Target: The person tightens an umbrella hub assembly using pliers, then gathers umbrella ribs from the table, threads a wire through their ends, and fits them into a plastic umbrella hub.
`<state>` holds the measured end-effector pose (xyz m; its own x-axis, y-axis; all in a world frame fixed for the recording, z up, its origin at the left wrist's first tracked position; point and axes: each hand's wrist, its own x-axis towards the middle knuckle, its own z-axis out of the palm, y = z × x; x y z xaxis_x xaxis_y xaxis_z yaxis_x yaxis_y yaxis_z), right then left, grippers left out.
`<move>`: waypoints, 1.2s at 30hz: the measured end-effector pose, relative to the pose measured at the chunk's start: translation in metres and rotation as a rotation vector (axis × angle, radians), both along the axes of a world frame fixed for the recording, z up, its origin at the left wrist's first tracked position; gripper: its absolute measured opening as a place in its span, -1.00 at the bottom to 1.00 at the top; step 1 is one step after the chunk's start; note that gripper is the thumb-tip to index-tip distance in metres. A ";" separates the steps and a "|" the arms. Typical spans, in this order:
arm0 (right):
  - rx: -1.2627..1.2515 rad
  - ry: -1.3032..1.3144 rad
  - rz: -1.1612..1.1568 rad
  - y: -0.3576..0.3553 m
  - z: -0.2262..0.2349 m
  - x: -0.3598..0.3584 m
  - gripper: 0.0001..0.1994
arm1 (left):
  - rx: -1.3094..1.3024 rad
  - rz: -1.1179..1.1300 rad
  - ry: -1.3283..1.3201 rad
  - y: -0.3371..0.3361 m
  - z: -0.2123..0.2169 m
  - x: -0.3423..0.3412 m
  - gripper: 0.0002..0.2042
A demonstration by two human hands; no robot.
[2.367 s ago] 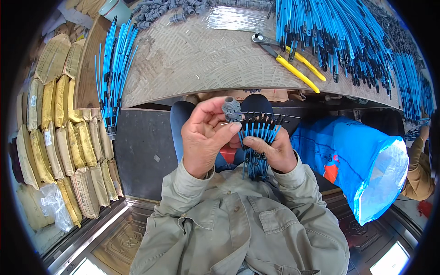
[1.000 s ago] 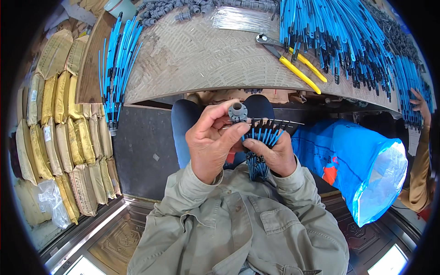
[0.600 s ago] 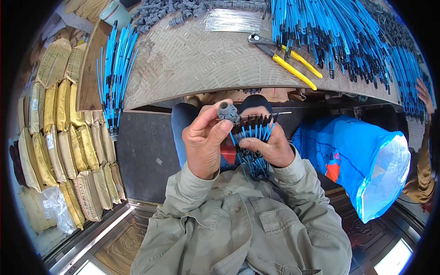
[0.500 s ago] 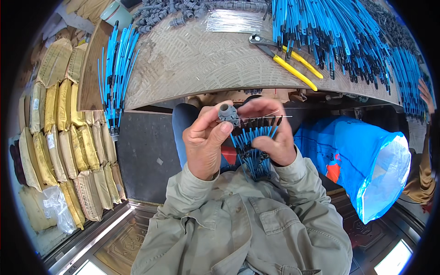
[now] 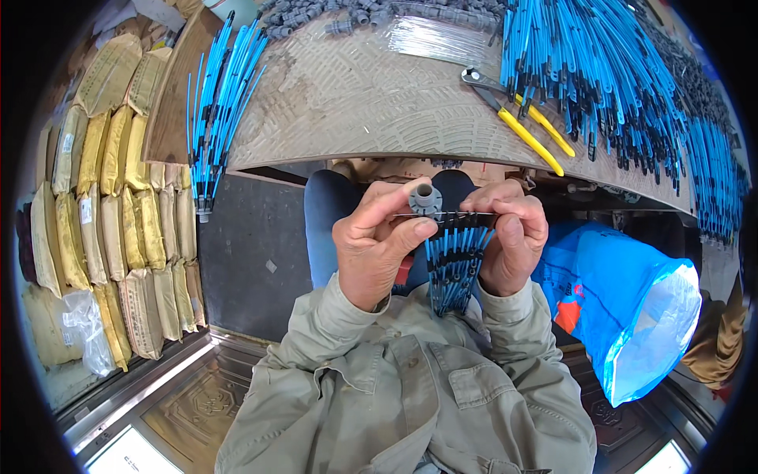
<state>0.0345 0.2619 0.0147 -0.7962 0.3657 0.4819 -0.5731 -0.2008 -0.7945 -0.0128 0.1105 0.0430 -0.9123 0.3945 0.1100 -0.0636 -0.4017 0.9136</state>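
Note:
Pinched between the thumb and fingers of my left hand (image 5: 367,249) is a grey plastic hub (image 5: 425,197) with a round hole, its open end facing up. A thin metal wire (image 5: 452,213) runs sideways from beside the hub to my right hand (image 5: 515,237), whose thumb and fingers are closed on its far end. Below the wire hangs a fan of blue rods (image 5: 455,257) with black ends, between my two hands and in front of my shirt. Whether every black end is threaded on the wire is too small to tell.
The worktable (image 5: 339,103) carries yellow-handled cutters (image 5: 533,136), loose wires (image 5: 438,39), grey fittings (image 5: 324,14) and a large heap of blue rods (image 5: 592,75). Another blue bundle (image 5: 221,103) overhangs its left edge. Stacked packets (image 5: 118,213) stand left; a blue bag (image 5: 608,300) lies right.
My right fingers, spread and blurred before, are now closed on the wire's end. The hub is turned more upright. The whole view has shifted slightly, and another person's hand at the far right is gone.

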 end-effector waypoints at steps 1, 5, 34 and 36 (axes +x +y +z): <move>0.003 0.000 0.011 0.001 -0.001 0.000 -0.78 | -0.013 0.002 0.005 0.000 0.000 0.000 -0.64; 0.016 0.000 0.000 -0.002 -0.001 0.002 -0.70 | 0.005 -0.014 -0.007 0.001 0.002 0.000 -0.65; -0.312 -0.286 -0.074 -0.008 0.012 0.011 -0.86 | -0.033 -0.033 -0.062 -0.002 0.009 0.002 -0.67; -0.296 -0.289 -0.099 -0.010 0.016 0.008 -0.85 | -0.040 -0.039 -0.075 -0.002 0.008 0.002 -0.67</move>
